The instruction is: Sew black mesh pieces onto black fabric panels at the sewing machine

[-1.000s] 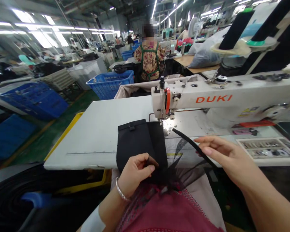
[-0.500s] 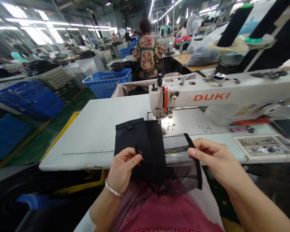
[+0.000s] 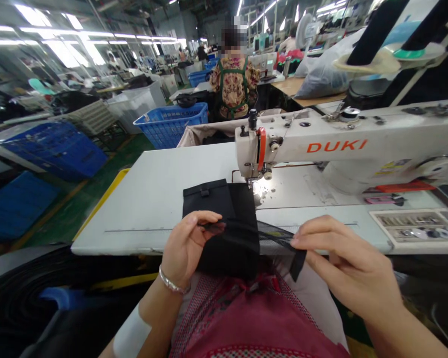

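A black mesh piece (image 3: 274, 232) is stretched between my two hands, gathered into a narrow band. My right hand (image 3: 343, 258) is closed on its right end, pinching beside the black bound edge (image 3: 297, 264), which hangs down. My left hand (image 3: 186, 243) holds the other end, with the dark mesh between its thumb and fingers. Beneath the mesh lies a flat black fabric panel (image 3: 239, 256) with a small loop tab, partly over the table's front edge. The panel's far right corner is close to the needle area of the white sewing machine (image 3: 280, 149).
The white sewing table (image 3: 153, 199) carries a tray of bobbins and small parts (image 3: 414, 231) at right. Thread cones (image 3: 373, 35) stand behind the machine. A blue basket (image 3: 175, 124) and a seated person (image 3: 233, 87) are beyond the table. Dark rolled material (image 3: 18, 288) lies at lower left.
The mesh, spread out flatter before, is now bunched into a narrow band. My left hand has risen and opened its fingers somewhat; my right hand has turned, and the bound edge folds downward.
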Motion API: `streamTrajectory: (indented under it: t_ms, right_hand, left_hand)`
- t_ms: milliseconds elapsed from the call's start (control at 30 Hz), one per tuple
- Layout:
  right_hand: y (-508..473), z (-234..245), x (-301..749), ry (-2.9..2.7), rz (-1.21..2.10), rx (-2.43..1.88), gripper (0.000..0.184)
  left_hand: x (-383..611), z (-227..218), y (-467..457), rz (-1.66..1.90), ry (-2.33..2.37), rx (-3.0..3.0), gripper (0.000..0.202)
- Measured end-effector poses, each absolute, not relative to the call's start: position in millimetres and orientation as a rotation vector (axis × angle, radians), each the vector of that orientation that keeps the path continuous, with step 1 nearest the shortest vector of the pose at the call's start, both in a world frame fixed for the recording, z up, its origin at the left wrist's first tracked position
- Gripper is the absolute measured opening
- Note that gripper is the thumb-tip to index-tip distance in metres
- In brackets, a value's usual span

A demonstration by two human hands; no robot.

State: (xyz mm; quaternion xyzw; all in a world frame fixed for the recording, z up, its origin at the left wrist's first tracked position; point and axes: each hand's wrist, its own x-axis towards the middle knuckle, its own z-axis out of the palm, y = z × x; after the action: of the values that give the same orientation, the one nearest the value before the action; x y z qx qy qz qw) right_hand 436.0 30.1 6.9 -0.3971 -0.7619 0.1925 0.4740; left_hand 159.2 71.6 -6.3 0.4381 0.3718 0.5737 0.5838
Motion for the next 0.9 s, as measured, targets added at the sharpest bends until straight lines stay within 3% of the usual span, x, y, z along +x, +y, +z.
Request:
streamTrajectory:
  t_ms: [133, 300, 433, 533, 633, 767, 900]
  right_hand:
    - [27.6, 10.8, 432.7, -2.053, 0.262, -0.843, 0.039]
    - [26.6, -0.1, 408.2, -2.129, 0.159, -0.782, 0.036]
    - [37.1, -33.4, 368.0, -2.350, 0.173, -0.682, 0.033]
    - [52.1, -63.0, 351.4, -2.386, 0.138, -0.978, 0.045]
    - [62.4, -81.6, 351.9, -2.352, 0.135, -1.215, 0.058]
    - [64.2, -85.2, 357.5, -2.365, 0.146, -1.201, 0.046]
    - [65.6, -81.4, 361.2, -2.330, 0.203, -1.173, 0.049]
  left_hand:
    - [158.1, -0.2, 80.0, 1.326, 0.949, 1.087, 0.016]
    - [150.5, -1.7, 108.1, 1.259, 0.927, 1.242, 0.026]
    - [133.0, -9.3, 164.0, 0.887, 0.891, 1.678, 0.035]
    - [117.5, -16.2, 202.3, 0.666, 0.992, 1.920, 0.031]
    - [116.4, -17.8, 208.7, 0.704, 1.137, 2.031, 0.024]
    - [150.1, -22.0, 175.7, 0.756, 1.197, 2.225, 0.025]
    - [186.8, -39.4, 158.9, 0.544, 1.103, 2.517, 0.033]
